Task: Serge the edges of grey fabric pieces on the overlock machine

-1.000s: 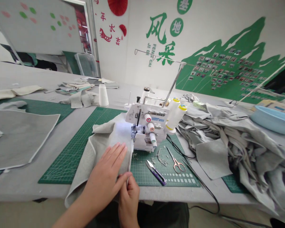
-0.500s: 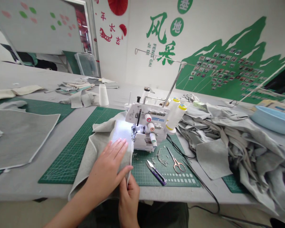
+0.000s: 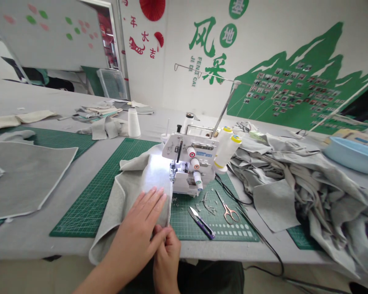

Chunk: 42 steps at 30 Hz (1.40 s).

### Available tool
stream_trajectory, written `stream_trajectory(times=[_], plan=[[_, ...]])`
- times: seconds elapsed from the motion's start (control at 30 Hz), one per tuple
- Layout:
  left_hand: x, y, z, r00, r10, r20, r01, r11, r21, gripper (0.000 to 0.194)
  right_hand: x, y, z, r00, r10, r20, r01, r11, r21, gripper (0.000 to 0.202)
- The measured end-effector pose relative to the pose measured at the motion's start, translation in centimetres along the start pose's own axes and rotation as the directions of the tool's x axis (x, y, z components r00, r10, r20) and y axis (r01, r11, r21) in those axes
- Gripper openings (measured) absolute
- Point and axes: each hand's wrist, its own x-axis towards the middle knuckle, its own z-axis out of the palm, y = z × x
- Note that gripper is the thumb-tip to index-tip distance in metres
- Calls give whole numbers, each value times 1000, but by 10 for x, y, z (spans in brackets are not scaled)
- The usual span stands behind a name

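A piece of grey fabric (image 3: 132, 183) lies under the presser foot of a white overlock sewing machine (image 3: 207, 168), whose lamp lights it brightly. My left hand (image 3: 138, 230) rests on the fabric in front of the needle area, fingers stretched out flat and thumb reaching to my right hand. At the table's front edge, my right hand (image 3: 168, 259) pinches the fabric's right edge; its fingertips are partly hidden behind the left thumb. Snips (image 3: 201, 223) and scissors (image 3: 229, 209) lie to the right of both hands.
Green cutting mats (image 3: 76, 212) cover parts of the grey table. A large heap of grey fabric (image 3: 328, 196) is at right, near a blue basin (image 3: 355, 153). Thread cones (image 3: 228, 147) stand behind the machine. Black cables (image 3: 263, 241) run over the front edge. Bound grey pieces (image 3: 30, 175) lie left.
My left hand has slid slightly toward me, away from the needle area, and its thumb has moved down against my right hand. The right hand has hardly moved.
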Motion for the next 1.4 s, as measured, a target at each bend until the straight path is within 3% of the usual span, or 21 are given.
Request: stream_trajectory(times=[0.73, 0.93, 1.1, 1.4], plan=[[31, -23, 4, 1000, 22, 19, -23, 999, 46, 57, 1, -18, 2, 995, -15, 103, 21, 998, -58, 46], [13, -10, -5, 1000, 18, 9, -19, 998, 61, 59, 3, -10, 0, 996, -44, 77, 46, 999, -21, 48], [-7, 7, -4, 1000, 12, 9, -12, 998, 67, 70, 2, -14, 1, 983, 15, 184, -23, 999, 37, 41], [-2, 5, 1, 1000, 22, -3, -22, 996, 87, 70, 2, -4, -2, 994, 43, 103, -52, 995, 88, 45]])
